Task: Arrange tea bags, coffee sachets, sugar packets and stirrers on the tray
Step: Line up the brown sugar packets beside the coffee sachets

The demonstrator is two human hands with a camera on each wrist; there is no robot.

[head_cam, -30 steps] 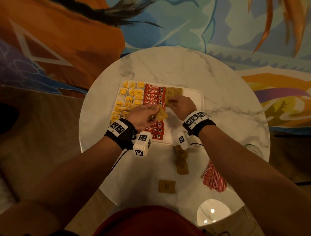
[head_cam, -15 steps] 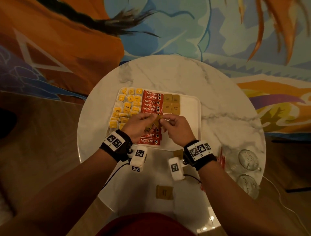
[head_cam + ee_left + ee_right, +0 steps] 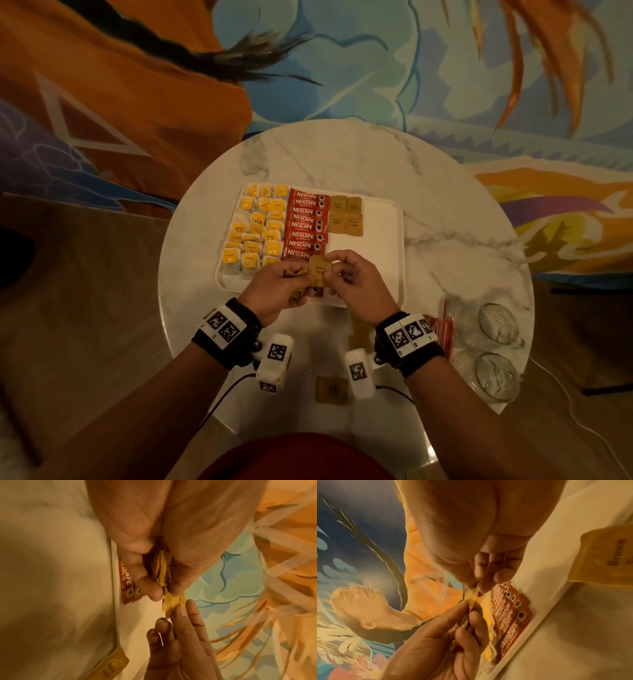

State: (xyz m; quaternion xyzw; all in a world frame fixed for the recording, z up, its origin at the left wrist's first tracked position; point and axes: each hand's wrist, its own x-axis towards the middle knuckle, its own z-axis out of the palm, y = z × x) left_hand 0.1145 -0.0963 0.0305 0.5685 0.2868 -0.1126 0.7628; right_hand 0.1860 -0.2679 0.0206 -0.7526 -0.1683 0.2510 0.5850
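A white tray (image 3: 383, 219) on the round marble table (image 3: 342, 157) holds yellow tea bags (image 3: 253, 233) at its left, red coffee sachets (image 3: 305, 226) in the middle and brown sugar packets (image 3: 345, 215) at the top. Over the tray's near edge my left hand (image 3: 274, 291) grips a small stack of brown sugar packets (image 3: 161, 568). My right hand (image 3: 352, 284) pinches the top packet (image 3: 319, 271) of that stack, also seen edge-on as a packet (image 3: 471, 596) between the two hands. Red stirrers (image 3: 442, 325) lie on the table right of my right wrist.
Loose brown sugar packets (image 3: 331, 389) lie on the table near me, another (image 3: 359, 334) partly under my right wrist. Two upturned glass cups (image 3: 498, 323) stand at the table's right edge. A painted mural covers the surface behind the table.
My right hand came back from the sugar rows at the tray's top to the stack in my left hand and took hold of the top packet. The head view shifted down.
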